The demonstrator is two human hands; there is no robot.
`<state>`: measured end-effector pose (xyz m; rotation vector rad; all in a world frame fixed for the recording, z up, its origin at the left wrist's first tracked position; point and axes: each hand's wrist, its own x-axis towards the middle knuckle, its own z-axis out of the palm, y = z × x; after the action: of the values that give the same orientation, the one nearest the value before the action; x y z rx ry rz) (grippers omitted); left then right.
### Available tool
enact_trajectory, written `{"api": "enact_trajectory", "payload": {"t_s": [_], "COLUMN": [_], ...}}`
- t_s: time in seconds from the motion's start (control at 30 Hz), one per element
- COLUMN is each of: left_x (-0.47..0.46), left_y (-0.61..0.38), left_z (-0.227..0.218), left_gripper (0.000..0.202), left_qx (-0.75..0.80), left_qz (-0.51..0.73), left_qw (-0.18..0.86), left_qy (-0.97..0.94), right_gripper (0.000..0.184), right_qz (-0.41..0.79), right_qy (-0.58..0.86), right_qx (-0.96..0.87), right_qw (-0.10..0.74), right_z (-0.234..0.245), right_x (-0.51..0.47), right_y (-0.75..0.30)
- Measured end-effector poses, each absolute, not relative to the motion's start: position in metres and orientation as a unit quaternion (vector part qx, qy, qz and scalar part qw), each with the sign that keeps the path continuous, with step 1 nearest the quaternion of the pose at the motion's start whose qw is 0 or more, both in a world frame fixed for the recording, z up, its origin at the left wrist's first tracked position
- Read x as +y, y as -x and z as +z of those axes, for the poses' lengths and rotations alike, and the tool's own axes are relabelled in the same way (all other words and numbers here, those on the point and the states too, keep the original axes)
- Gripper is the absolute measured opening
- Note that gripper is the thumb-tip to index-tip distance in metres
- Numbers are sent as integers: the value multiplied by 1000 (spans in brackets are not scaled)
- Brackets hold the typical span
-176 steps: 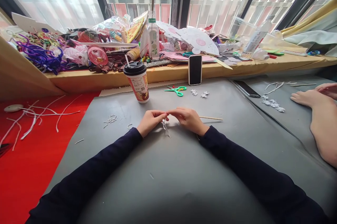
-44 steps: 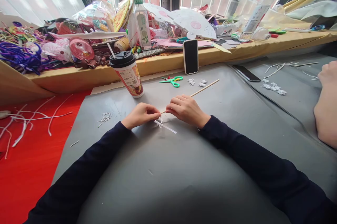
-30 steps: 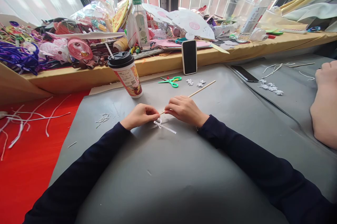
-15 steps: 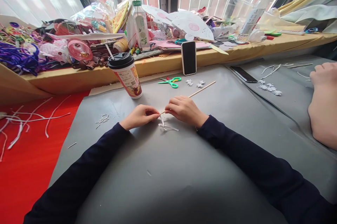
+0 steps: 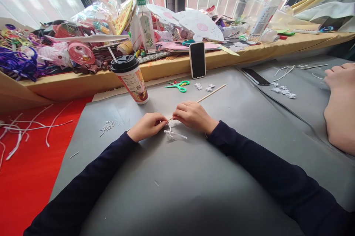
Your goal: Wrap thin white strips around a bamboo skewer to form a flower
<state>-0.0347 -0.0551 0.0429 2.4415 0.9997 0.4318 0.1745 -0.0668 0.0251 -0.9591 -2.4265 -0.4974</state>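
Observation:
My right hand (image 5: 194,115) is closed around a thin wooden stick (image 5: 212,93), whose far end slants up to the right. My left hand (image 5: 146,126) is closed in a pinch at the stick's lower tip, on a narrow white strip (image 5: 179,134). The strip hangs from the fingertips in a curl, its loose end lying on the grey mat. Whether it is wrapped on the tip is too small to tell. Beyond the hands lie green-handled scissors (image 5: 180,86) and two small white flower shapes (image 5: 210,87). White snippets (image 5: 107,126) are scattered left of my left hand.
A lidded paper cup (image 5: 130,80) with a straw stands at the back left. One phone (image 5: 198,60) leans upright against the cluttered ledge; another phone (image 5: 255,76) lies flat. White strands (image 5: 36,127) lie on red at left. Another person's hand (image 5: 340,106) rests at far right.
The view has shifted slightly. The strip's curl below my left fingers has changed shape a little and its knot sits a bit further left. Both hands keep their hold.

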Motion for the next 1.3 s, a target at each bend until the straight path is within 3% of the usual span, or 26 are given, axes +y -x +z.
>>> {"api": "enact_trajectory", "payload": {"t_s": [0.67, 1.3], "left_x": [-46, -47], "left_y": [41, 43], "left_z": [45, 52], "left_gripper": [27, 31], "left_qx": [355, 355], "left_qz": [189, 121], "left_qw": [404, 497], "left_qy": [-822, -783], "right_gripper": [24, 21], "right_qz": [-180, -210], "right_qy": [323, 309], "right_qx": [-881, -883], "right_qw": [294, 285], "right_z": [30, 27], "right_x": [-70, -69], "right_y": [-176, -177]}}
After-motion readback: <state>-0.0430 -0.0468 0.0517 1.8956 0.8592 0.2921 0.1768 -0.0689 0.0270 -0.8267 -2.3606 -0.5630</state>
